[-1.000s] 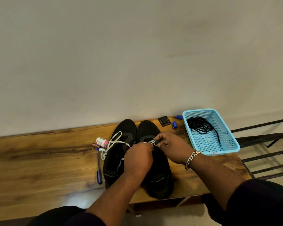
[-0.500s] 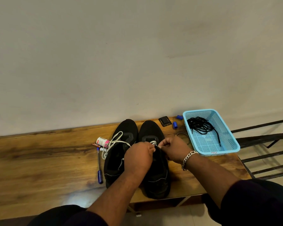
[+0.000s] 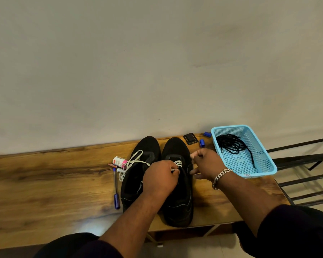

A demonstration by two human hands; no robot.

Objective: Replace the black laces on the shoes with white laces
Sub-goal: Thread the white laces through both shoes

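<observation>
The left hand [image 3: 159, 178] pinches the white lace [image 3: 177, 162] on the right shoe [image 3: 177, 183]. The right hand [image 3: 206, 162], just right of that shoe, is curled tight; I cannot tell what it holds.

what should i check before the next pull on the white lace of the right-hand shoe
1. Old black laces out of the way, in the blue basket: ok.
2. Left hand pinching the white lace at the eyelets: ok.
3. Right hand gripping the other lace end: cannot tell, blurred.
4. Right-hand shoe flat on the table: ok.
5. Left-hand shoe laced tight: not ok, its lace hangs loose.
</observation>
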